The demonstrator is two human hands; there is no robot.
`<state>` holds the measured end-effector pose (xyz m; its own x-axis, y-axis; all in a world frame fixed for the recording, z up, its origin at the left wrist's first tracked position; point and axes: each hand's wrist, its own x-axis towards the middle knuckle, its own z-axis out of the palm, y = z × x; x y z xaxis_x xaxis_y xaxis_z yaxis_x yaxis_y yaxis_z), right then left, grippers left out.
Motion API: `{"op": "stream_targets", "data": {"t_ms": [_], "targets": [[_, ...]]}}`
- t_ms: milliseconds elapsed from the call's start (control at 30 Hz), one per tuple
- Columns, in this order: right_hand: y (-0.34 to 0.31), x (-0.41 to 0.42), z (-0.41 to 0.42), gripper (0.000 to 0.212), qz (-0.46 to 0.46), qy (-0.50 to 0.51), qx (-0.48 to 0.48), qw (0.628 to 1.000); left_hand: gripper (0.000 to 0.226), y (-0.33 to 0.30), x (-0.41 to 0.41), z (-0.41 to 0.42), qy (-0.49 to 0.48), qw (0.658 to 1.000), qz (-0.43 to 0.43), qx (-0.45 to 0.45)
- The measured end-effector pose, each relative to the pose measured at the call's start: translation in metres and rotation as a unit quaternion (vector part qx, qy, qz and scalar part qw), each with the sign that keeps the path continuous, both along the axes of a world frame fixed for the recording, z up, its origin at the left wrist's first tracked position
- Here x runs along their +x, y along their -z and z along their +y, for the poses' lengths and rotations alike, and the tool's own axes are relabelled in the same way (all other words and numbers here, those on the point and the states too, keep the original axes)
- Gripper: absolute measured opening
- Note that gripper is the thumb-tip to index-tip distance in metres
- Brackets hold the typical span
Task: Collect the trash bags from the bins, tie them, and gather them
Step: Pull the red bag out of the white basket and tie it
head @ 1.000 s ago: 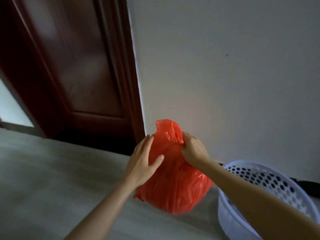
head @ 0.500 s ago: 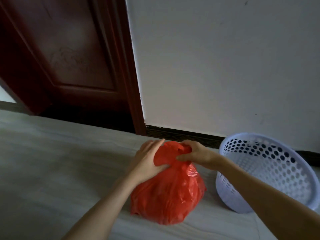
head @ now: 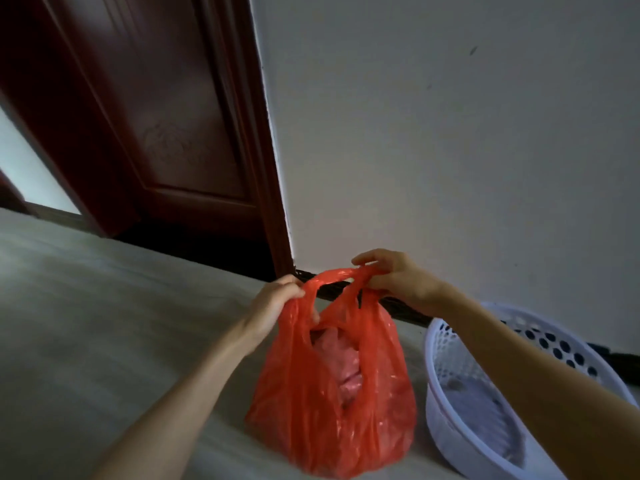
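glossy thin red plastic bag [head: 332, 403] (crinkled), perforated white plastic bin [head: 460, 403], dark polished wood door [head: 156, 116], matt wall [head: 450, 133]

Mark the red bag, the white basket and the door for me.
red bag [head: 377, 410]: head view, front of its bulging body.
white basket [head: 437, 403]: head view, perforated near wall.
door [head: 180, 133]: head view, carved centre panel.

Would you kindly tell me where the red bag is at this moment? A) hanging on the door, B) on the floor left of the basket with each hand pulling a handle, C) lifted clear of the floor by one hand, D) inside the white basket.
B: the red bag sits on the floor beside the basket, the left hand and right hand each gripping a handle.
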<state>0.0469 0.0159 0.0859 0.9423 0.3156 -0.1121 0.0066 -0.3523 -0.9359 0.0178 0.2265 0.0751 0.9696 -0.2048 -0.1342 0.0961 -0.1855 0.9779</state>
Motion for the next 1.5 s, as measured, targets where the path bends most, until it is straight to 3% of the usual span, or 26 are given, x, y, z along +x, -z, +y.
{"op": "stream_targets", "data": {"t_ms": [100, 133, 167, 233, 300, 433, 533, 600, 733, 833, 933, 967, 1033, 1100, 1167, 1233, 1300, 1333, 1367, 1433, 1500], "targets": [[-0.009, 0.008, 0.0, 0.044, -0.139, 0.029, -0.148, 0.979, 0.019, 0.001, -0.003, 0.005, 0.008, 0.978, -0.081, 0.195], [-0.012, 0.008, -0.002, 0.043, -0.171, 0.03, -0.194, 0.965, 0.02, 0.004, 0.0, 0.006, -0.013, 0.97, -0.106, 0.218], [-0.014, 0.006, -0.006, 0.041, -0.195, 0.03, -0.226, 0.954, 0.022, 0.004, 0.003, 0.007, -0.047, 0.97, -0.119, 0.206], [-0.014, 0.003, -0.015, 0.034, -0.201, 0.032, -0.251, 0.946, 0.027, 0.002, 0.008, 0.007, -0.148, 0.983, -0.095, 0.061], [-0.013, 0.0, -0.025, 0.022, -0.184, 0.072, -0.24, 0.951, 0.028, 0.0, 0.02, 0.001, -0.221, 0.97, -0.078, -0.067], [-0.016, 0.003, -0.032, 0.021, -0.129, 0.189, -0.123, 0.966, 0.019, -0.016, 0.03, -0.016, -0.251, 0.953, -0.141, -0.093], [-0.02, 0.007, -0.027, 0.024, -0.142, 0.217, -0.065, 0.964, 0.016, -0.023, 0.03, -0.018, -0.22, 0.944, -0.245, 0.013], [-0.023, 0.006, -0.017, 0.021, -0.169, 0.204, -0.037, 0.963, 0.014, -0.022, 0.029, -0.015, -0.153, 0.952, -0.265, 0.032], [-0.011, -0.001, 0.003, 0.024, -0.201, 0.128, 0.02, 0.971, 0.048, -0.01, 0.021, -0.016, -0.014, 0.985, -0.172, -0.028], [0.015, -0.011, 0.009, 0.056, -0.178, 0.075, 0.021, 0.981, 0.075, 0.003, 0.018, -0.018, 0.053, 0.982, -0.177, 0.038], [0.03, -0.017, 0.009, 0.062, -0.232, 0.022, -0.153, 0.96, 0.081, 0.019, 0.027, -0.016, 0.086, 0.949, -0.258, 0.159], [0.031, -0.019, 0.008, 0.062, -0.262, 0.022, -0.25, 0.932, 0.082, 0.023, 0.03, -0.016, 0.076, 0.936, -0.286, 0.192], [0.035, -0.018, 0.006, 0.056, -0.371, 0.06, -0.41, 0.831, 0.076, 0.029, 0.036, -0.014, 0.062, 0.912, -0.326, 0.242], [0.038, -0.022, 0.006, 0.038, -0.414, 0.085, -0.455, 0.784, 0.076, 0.034, 0.036, -0.014, 0.043, 0.874, -0.34, 0.344], [0.05, -0.02, 0.001, 0.029, -0.443, 0.116, -0.455, 0.764, 0.087, 0.042, 0.031, -0.015, -0.013, 0.804, -0.378, 0.459], [0.05, -0.025, 0.003, 0.022, -0.411, 0.168, -0.415, 0.794, 0.08, 0.052, 0.027, -0.014, -0.051, 0.769, -0.432, 0.468], [0.052, -0.03, 0.008, 0.022, -0.316, 0.236, -0.303, 0.868, 0.056, 0.067, 0.024, -0.013, -0.071, 0.778, -0.461, 0.42], [0.056, -0.034, 0.011, 0.032, -0.252, 0.236, -0.206, 0.916, 0.056, 0.073, 0.024, -0.013, -0.063, 0.8, -0.449, 0.393], [0.064, -0.039, 0.013, 0.042, -0.223, 0.223, -0.117, 0.942, 0.064, 0.077, 0.023, -0.013, -0.044, 0.843, -0.406, 0.35], [0.075, -0.048, 0.016, 0.054, -0.218, 0.192, -0.047, 0.956, 0.085, 0.083, 0.019, -0.011, -0.015, 0.933, -0.264, 0.242], [0.084, -0.049, 0.014, 0.072, -0.215, 0.157, -0.07, 0.961, 0.097, 0.09, 0.021, -0.005, 0.001, 0.966, -0.155, 0.206]]}}
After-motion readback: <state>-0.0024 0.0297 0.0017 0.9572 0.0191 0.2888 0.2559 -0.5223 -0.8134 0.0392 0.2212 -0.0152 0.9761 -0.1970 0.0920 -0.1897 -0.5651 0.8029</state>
